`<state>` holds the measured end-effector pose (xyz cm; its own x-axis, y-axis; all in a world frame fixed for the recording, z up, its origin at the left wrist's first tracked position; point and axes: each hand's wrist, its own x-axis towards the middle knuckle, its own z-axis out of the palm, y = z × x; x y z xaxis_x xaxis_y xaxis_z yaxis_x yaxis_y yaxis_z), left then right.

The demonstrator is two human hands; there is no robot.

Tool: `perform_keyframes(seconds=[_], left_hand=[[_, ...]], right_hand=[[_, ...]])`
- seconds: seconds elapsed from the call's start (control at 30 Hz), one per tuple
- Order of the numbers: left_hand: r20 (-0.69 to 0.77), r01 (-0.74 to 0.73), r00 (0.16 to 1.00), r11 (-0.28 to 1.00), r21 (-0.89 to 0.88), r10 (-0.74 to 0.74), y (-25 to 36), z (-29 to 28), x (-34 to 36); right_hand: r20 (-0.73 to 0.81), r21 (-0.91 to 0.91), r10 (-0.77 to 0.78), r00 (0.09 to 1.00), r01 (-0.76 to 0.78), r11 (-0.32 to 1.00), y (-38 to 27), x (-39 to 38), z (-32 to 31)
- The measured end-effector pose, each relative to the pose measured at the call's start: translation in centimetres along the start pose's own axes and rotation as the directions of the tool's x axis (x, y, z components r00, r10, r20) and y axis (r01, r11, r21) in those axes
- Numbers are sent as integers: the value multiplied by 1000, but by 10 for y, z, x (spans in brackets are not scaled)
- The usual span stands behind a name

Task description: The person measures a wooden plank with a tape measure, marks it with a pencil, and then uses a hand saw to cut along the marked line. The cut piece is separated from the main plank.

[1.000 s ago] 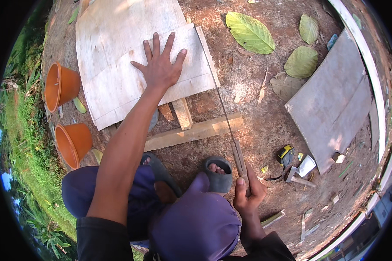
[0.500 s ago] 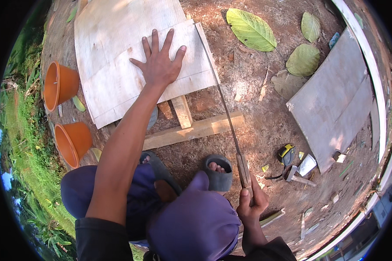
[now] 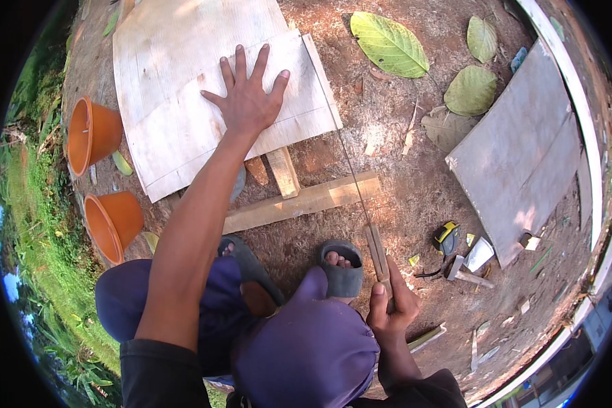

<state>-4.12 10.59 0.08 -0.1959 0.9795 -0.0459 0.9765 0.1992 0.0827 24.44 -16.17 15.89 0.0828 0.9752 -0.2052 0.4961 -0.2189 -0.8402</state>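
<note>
Flat on the pale plywood sheet (image 3: 177, 88) lies my left hand (image 3: 247, 102), its fingers spread wide. Closed round the wooden handle of a handsaw (image 3: 377, 253) is my right hand (image 3: 392, 304). The saw's thin blade, seen nearly edge-on, runs up and left from the handle to the sheet's near right corner. There it meets a cut line that separates a narrow strip (image 3: 321, 78) along the sheet's right edge. Under the sheet shows a wooden support (image 3: 306, 202) made of joined timber pieces.
Two orange pots (image 3: 96, 136) lie tipped at the left. On the right are a grey board (image 3: 517, 156), a yellow-black tape measure (image 3: 446, 238) and a hammer (image 3: 466, 273). Large leaves (image 3: 391, 44) lie on the dirt beyond the cut. My sandalled feet (image 3: 340, 268) are close below the timber.
My right hand and the handsaw have moved a little forward, toward the sheet. My left hand stays spread in the same place on the plywood.
</note>
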Motion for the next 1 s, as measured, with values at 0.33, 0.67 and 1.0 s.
perform_keyframes(seconds=[0.33, 0.67, 1.0], left_hand=[[11, -5, 1000, 1000, -25, 5, -4, 1, 0], [17, 4, 1000, 1000, -23, -3, -2, 1, 2], [24, -4, 1000, 1000, -21, 5, 2, 2, 1]], right_hand=[[7, 9, -41, 999, 41, 999, 10, -6, -4], [-1, 72, -23, 1000, 24, 997, 13, 19, 18], [-11, 113, 0, 1000, 1, 994, 21, 55, 48]])
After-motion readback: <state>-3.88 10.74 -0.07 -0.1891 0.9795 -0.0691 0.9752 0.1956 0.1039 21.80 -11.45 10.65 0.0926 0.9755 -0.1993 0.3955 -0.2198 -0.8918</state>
